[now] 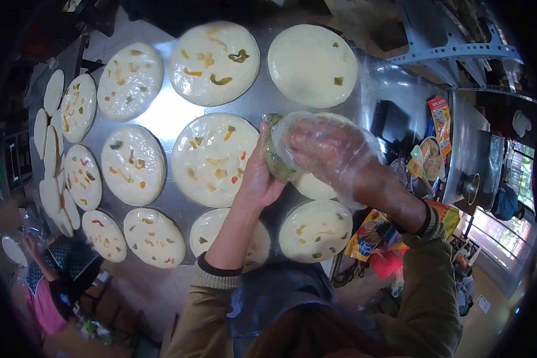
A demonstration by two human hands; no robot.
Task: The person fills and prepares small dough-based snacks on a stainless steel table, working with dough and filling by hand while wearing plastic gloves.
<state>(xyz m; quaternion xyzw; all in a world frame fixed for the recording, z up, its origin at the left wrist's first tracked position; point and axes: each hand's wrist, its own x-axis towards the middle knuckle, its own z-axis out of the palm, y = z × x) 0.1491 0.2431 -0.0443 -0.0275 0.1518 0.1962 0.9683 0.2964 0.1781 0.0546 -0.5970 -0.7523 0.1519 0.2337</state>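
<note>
My left hand [258, 173] is wrapped round a small clear container [274, 152] with greenish contents, tilted on its side above the table. Whether it is a jar or a tub I cannot make out. My right hand [325, 143], inside a clear plastic bag, has its fingers at the container's mouth; the bag hides what they hold, if anything. Beneath my hands is a round, flat dough [310, 186], partly covered by them. Left of it lies another dough round [204, 160] with yellow, green and red pieces. The dough round [313, 65] beyond my hands carries a few green pieces.
Several more topped dough rounds [215, 62] stand in rows on the shiny metal table [161, 110]. Colourful packets [373, 232] and a bowl [434, 156] are at the right. A blue metal rack [453, 56] is at the upper right. Another person [48, 292] is at the lower left.
</note>
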